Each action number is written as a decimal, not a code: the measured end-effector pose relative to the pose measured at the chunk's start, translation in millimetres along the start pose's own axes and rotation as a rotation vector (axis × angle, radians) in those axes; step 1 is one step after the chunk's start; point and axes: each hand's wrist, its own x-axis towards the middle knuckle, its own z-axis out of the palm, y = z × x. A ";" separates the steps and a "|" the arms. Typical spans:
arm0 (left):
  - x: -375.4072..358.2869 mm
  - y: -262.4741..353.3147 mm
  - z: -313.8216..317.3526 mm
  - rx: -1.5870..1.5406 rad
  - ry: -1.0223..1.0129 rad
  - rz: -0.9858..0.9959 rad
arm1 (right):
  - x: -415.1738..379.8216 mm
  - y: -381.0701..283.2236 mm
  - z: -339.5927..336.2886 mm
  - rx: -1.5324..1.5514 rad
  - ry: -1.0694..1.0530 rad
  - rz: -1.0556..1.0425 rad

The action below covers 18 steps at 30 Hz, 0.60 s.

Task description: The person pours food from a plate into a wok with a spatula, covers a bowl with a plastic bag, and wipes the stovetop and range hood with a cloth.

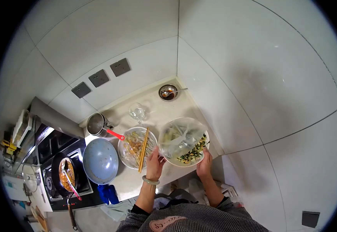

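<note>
A white bowl [208, 139] with chopped green and yellow food [193, 154] is in front of me at the counter's right. Translucent plastic [182, 135] covers much of it, with pale green pieces showing through. My right hand [204, 164] grips the lower right rim, thumb up along the side. On the lower left edge, my left hand [155, 164], with a pale bangle at the wrist, holds the same bowl, its fingers partly hidden. Just left of that hand stands a plate of noodle-like food [131, 145], with wooden chopsticks [143, 150] lying across it.
A blue-grey wok-like bowl [100, 160], a pot [95, 124] and a red-handled utensil [116, 134] are to the left. A pan of food [66, 176] sits on the stove. Behind stand a glass bowl [137, 112] and a sauce bowl with a spoon [168, 93]. Walls border the counter.
</note>
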 end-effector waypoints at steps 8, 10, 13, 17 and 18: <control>9.7 -4.0 -42.5 -0.686 -0.358 -0.271 | -25.1 5.3 32.2 0.177 0.150 -0.011; -14.5 4.9 -20.8 -0.561 -0.256 -0.202 | -25.5 9.1 38.4 0.205 0.206 -0.061; -27.6 -9.7 -11.3 -0.498 -0.305 -0.318 | -26.2 13.9 38.3 0.215 0.199 -0.072; -46.7 -19.7 0.8 -0.271 -0.325 -0.309 | -24.6 23.8 36.1 0.226 0.173 -0.121; -50.1 -15.8 0.8 -0.268 -0.329 -0.306 | -24.0 25.0 36.0 0.211 0.188 -0.129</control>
